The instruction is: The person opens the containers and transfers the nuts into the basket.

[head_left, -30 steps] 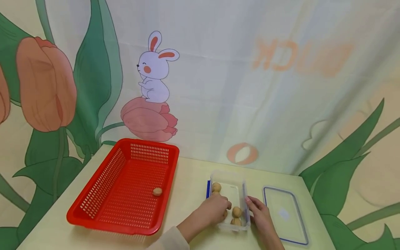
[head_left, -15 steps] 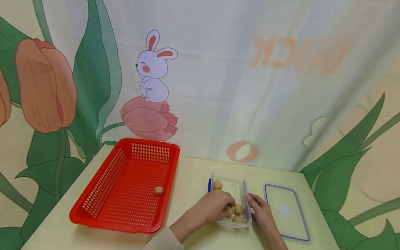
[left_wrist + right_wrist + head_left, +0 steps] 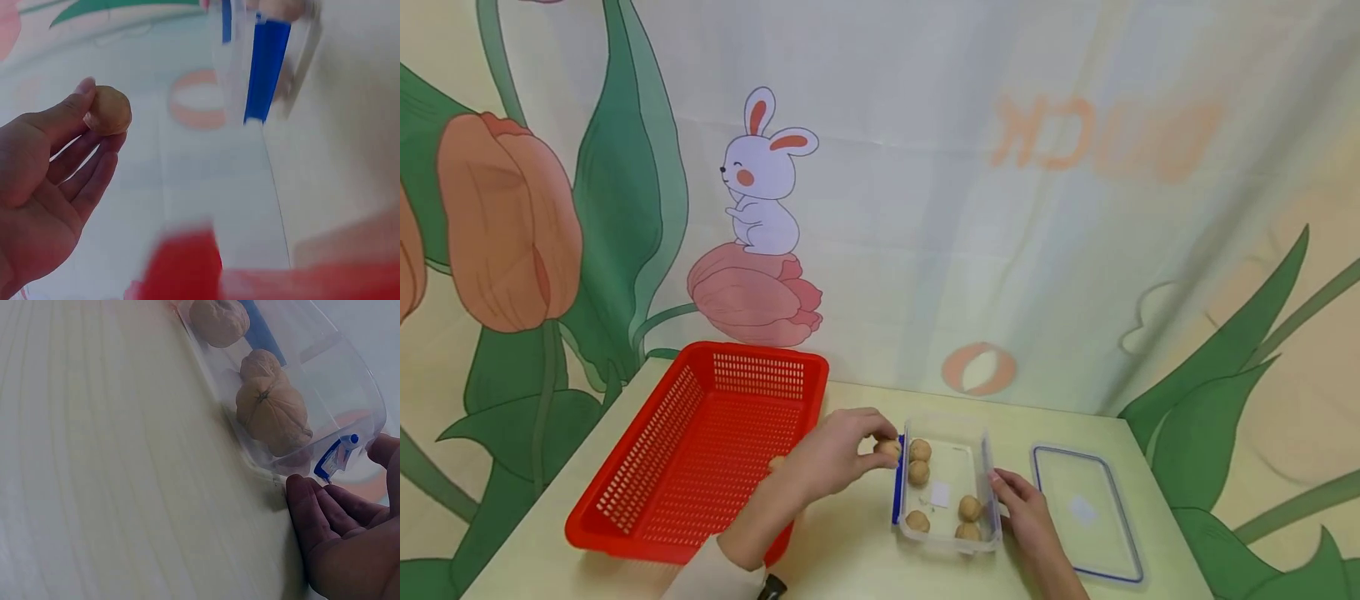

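Note:
My left hand (image 3: 838, 450) pinches a walnut (image 3: 889, 448) between thumb and fingertips, just left of the clear plastic box (image 3: 943, 543); the left wrist view shows this walnut (image 3: 109, 111) raised up. Several walnuts sit in the box: a pair (image 3: 919, 462) at its back left, one (image 3: 917, 522) at the front left and a pair (image 3: 968, 518) at the front right. With thumb at the rim and fingers outside, my right hand (image 3: 1028, 510) holds the box's right wall. A blue clip flap (image 3: 897, 492) hangs along the left side.
A red plastic basket (image 3: 625, 450) stands at the left, and my left forearm crosses its right rim. One walnut (image 3: 777, 462) inside it is partly hidden by that arm. The clear lid with a blue seal (image 3: 1090, 517) lies right of the box. A printed curtain (image 3: 925, 250) hangs behind the table.
My left hand has come out of the box and moved left, lifting a walnut with it. My right hand stays at the box's right wall.

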Action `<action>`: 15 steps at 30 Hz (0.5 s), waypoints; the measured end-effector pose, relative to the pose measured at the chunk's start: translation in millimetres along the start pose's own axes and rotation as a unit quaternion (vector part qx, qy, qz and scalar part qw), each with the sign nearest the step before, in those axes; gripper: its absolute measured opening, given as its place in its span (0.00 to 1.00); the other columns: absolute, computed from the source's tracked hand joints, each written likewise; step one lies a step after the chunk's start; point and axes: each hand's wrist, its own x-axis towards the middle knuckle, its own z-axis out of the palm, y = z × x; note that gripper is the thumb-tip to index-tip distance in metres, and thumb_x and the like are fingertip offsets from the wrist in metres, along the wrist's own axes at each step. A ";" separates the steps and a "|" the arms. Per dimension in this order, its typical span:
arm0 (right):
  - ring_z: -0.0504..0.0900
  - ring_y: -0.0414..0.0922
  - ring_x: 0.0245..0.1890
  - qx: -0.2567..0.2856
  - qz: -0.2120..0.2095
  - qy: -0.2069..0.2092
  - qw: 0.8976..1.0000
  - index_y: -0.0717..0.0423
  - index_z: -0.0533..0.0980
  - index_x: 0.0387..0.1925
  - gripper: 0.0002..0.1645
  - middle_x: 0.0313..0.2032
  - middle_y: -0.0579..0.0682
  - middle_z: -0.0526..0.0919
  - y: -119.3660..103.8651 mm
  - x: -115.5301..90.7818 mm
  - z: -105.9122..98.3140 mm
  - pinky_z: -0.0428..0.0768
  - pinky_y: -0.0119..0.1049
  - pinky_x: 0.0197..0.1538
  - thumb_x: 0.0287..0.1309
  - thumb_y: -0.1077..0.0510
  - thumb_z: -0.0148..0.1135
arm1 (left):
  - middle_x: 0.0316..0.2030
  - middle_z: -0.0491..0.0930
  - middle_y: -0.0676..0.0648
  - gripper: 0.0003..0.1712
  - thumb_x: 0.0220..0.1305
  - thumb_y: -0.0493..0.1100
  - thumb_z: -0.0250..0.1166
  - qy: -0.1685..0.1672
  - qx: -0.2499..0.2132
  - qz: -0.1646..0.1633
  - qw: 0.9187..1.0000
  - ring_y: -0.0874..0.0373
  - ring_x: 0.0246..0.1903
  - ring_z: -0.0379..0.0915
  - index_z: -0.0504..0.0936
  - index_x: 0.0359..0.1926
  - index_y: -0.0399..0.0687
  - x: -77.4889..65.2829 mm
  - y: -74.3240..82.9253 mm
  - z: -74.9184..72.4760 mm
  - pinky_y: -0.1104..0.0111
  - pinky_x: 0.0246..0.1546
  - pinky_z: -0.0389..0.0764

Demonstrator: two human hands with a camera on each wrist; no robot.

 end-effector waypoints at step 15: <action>0.80 0.51 0.59 0.005 0.011 0.000 1.000 0.66 0.72 0.70 0.38 0.64 0.62 0.81 0.4 2.3 -1.9 0.84 0.49 0.59 0.74 0.41 0.64 | 0.49 0.86 0.50 0.21 0.63 0.43 0.79 0.121 -0.038 -0.160 0.979 0.44 0.54 0.82 0.85 0.56 0.50 -46.9 -83.6 -47.8 0.50 0.54 0.86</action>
